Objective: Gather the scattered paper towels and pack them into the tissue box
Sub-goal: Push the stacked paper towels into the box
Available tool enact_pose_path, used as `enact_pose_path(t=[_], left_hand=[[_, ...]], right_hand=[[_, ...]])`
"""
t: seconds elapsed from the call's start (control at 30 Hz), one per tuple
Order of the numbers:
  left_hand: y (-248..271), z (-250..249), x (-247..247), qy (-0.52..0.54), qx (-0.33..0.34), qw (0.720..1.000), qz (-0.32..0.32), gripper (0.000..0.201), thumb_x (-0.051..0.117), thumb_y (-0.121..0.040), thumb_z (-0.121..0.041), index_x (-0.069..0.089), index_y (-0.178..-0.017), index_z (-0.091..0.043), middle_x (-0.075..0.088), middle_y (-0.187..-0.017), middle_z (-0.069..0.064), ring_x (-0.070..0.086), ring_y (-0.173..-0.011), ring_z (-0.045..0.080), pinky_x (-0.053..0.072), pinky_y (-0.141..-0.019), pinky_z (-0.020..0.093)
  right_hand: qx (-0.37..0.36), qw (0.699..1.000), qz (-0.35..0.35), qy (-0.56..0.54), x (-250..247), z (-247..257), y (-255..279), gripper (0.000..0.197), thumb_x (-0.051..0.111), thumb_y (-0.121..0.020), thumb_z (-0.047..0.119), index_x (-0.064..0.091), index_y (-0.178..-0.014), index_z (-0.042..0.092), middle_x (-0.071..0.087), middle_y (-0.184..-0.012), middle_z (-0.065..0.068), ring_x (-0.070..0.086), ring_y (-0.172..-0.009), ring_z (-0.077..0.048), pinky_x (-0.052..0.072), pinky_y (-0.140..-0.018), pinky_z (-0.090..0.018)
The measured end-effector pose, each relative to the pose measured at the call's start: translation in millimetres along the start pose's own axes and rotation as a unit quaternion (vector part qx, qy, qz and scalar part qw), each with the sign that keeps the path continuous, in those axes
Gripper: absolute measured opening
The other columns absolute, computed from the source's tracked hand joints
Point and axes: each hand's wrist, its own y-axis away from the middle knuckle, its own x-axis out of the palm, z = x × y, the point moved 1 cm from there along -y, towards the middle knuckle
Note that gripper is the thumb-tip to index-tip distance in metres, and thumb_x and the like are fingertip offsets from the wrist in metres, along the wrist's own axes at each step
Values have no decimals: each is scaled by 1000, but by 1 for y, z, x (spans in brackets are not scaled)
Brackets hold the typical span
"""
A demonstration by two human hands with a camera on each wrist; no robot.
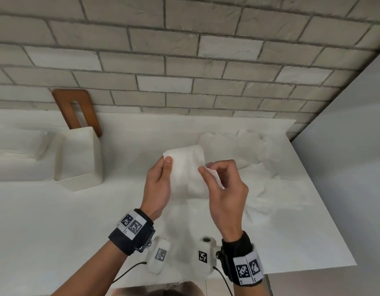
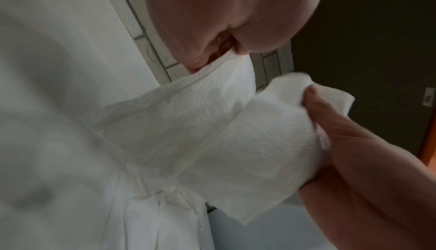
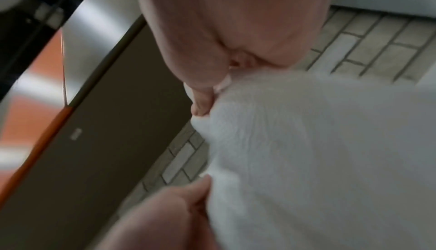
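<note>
Head view: both hands are up over the white counter (image 1: 56,221), with one paper towel (image 1: 189,167) stretched between them, lifted clear of the surface.
Left hand: the left hand (image 1: 158,189) pinches the towel's upper left corner, thumb on the near face, other fingers hidden behind the sheet.
Right hand: the right hand (image 1: 224,189) pinches the right edge a bit lower down, thumb and forefinger closed on it, the rest of the fingers curled loosely.
Towel: white, thin, soft looking, with a faint embossed texture; it's folded over lengthwise and hangs in a rough rectangle with a limp bottom edge.
Loose pile: more crumpled towels (image 1: 244,150) lie on the counter behind and right of the hands, near the wall corner.
Tissue box: the tissue box (image 1: 80,157) is a plain white blocky thing with rounded edges, well left of the hands, close to the wall.
Behind the box: a brown wooden board (image 1: 77,110) with a slot cut-out leans on the grey brick tile wall (image 1: 184,60).
Left wrist view: same towel (image 2: 212,132), crinkly surface, a thumb (image 2: 330,116) pressing on its fold.
Right wrist view: blurry, mostly white paper (image 3: 306,151).
</note>
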Motion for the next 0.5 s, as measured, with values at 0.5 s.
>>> enact_pose_path(t=[0.5], left_hand=[[-20,-47,-121,55,-6,998,-3,46,40,-113,-49,67,-137,-20,72,-134,5,64,-132,26,42,-119,57]], right_hand=[[-47,997,-6,57,172,59,11,6,74,-104,25,71,-108,22,75,-99,20,70,-84,-5,49,-73,-14]])
